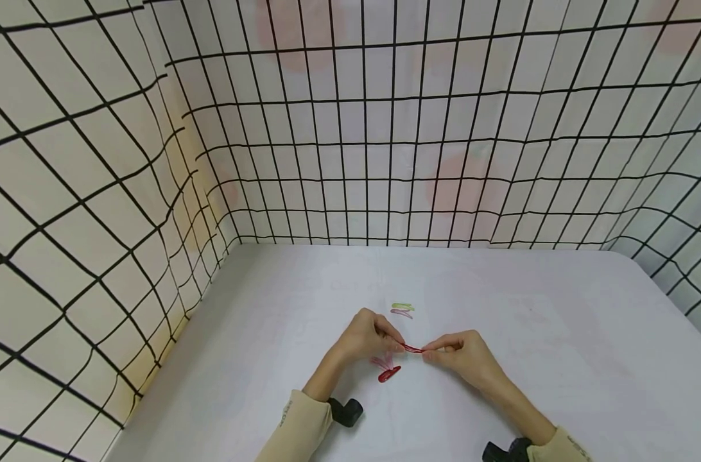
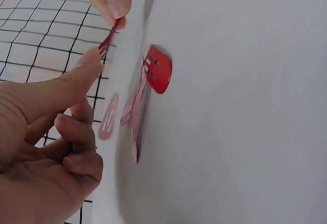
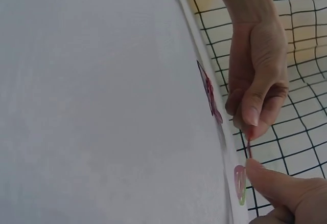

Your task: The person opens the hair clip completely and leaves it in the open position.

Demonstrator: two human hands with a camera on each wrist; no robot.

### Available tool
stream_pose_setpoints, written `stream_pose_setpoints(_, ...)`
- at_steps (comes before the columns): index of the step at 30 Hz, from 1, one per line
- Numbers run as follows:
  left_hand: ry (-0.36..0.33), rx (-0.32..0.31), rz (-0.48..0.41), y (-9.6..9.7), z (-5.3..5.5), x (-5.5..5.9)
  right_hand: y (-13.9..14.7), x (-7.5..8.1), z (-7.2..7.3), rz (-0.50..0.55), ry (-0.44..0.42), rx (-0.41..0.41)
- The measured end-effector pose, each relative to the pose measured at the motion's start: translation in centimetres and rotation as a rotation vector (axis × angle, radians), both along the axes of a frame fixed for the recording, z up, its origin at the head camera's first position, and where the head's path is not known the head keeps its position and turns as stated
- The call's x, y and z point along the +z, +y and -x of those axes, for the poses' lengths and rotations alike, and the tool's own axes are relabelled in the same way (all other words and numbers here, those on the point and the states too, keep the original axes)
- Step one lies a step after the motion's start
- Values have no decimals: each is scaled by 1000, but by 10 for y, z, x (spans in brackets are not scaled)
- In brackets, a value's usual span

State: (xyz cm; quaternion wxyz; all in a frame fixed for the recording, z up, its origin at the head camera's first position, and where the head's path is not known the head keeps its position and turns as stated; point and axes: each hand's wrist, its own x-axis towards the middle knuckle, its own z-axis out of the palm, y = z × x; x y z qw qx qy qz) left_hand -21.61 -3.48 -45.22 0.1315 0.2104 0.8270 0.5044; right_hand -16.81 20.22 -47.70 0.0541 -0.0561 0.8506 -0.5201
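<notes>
While left hand (image 1: 370,337) and right hand (image 1: 463,354) finger-pinch red hair clip (image 1: 414,350), sleeve lettering (image 1: 285,410) unreadable.

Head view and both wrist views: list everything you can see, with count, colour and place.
Held red clip: apparently one, red, between the two hands
Red clip on the table: at least one, red, near the left hand
Near pink clips: exact count unclear, pink, against the red clip on the table
Green clip: one, light green, beyond the hands
Far pink clip: one, pink, close to the green clip
Table: one, white, under the clips
Mesh: panel count unclear, black, behind the table and at both sides
Wrist cameras: two, black, one per wrist
Sleeves: two, beige, on the forearms
Left hand: one, bare, pinching the held red clip
Right hand: one, bare, pinching its other end
</notes>
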Motion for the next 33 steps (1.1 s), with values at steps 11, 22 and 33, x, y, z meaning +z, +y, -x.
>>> stream_pose_setpoints(11,39,46,-85,-5,5,3,-9,11,8,14,74,-96)
stream_pose_setpoints(22,39,119,-132,-8,7,4,-22,17,18,96,-42,-126)
stream_pose_setpoints(33,112,228,-97,-3,5,3,-38,13,23,131,33,-152)
